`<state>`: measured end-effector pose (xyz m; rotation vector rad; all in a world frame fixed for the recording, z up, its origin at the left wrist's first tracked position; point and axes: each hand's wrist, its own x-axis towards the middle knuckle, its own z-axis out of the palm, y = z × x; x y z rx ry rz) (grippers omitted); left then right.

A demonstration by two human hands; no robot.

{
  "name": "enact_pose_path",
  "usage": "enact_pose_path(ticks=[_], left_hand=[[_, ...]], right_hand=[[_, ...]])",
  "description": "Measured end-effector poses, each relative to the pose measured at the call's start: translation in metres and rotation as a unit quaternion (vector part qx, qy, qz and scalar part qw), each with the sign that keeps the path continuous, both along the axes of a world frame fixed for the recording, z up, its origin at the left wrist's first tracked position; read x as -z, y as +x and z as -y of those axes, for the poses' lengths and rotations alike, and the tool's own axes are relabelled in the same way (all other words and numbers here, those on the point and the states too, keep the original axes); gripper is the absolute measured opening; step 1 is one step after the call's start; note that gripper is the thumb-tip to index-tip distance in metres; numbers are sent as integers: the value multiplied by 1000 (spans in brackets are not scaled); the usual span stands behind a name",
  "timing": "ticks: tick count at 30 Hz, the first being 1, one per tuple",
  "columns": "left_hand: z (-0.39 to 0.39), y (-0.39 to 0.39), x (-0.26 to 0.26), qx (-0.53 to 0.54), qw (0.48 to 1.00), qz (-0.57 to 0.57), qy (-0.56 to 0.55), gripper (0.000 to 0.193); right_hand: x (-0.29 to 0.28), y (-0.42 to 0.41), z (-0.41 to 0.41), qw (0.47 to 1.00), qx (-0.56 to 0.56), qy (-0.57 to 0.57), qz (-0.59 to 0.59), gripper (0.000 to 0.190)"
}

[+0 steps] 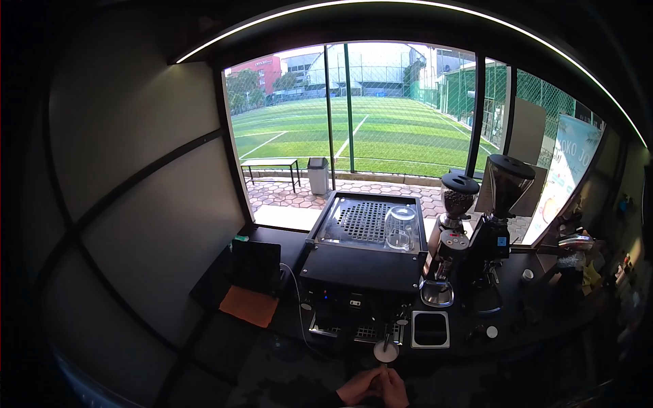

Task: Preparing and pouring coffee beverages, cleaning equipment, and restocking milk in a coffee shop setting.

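Both of my hands meet at the bottom centre, below a round milk pitcher (pixel 385 352) with pale liquid in it. My right hand (pixel 394 388) is at the pitcher's near side, by its handle, and seems to hold it. Close against it on the left is my left hand (pixel 361 387), its fingers partly hidden, so its hold is unclear. The steam wand (pixel 386 338) of the black espresso machine (pixel 362 273) reaches down into the pitcher. Behind it lies the drip tray grate (pixel 366 332). Glass vessels (pixel 401 228) stand on the machine's top.
Right of the machine stand two coffee grinders (pixel 454 239) (pixel 497 224) with bean hoppers. A square metal-rimmed knock box (pixel 430 330) is set in the dark counter. An orange cloth (pixel 249 306) lies at left before a dark tablet (pixel 256 262), with a white cable (pixel 297 290) alongside.
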<state>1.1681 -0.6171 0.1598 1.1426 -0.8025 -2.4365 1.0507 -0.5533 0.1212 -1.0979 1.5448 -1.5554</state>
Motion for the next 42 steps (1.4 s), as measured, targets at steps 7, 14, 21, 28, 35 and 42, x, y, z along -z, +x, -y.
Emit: enact_pose_path(ticks=[7, 14, 21, 28, 35, 42], left_hand=[[-6, -10, 19, -26, 997, 1, -67, 37], [-22, -4, 16, -29, 983, 11, -182, 40], [-16, -2, -23, -36, 971, 34, -236, 36], [-9, -7, -26, -75, 982, 13, -174, 33], [-21, -7, -20, -99, 978, 38, -178, 36], [-36, -2, -26, -145, 970, 71, -180, 39]], right_hand=[[-19, 0, -10, 994, -21, 51, 97, 33], [-15, -1, -22, 998, -48, 48, 0, 36], [-66, -20, -24, 939, -84, 55, -328, 22], [-87, -118, 8, 963, -191, 101, -161, 21], [-5, -202, 158, 966, 12, 48, -254, 26], [-36, -206, 157, 802, -465, 258, -274, 26]])
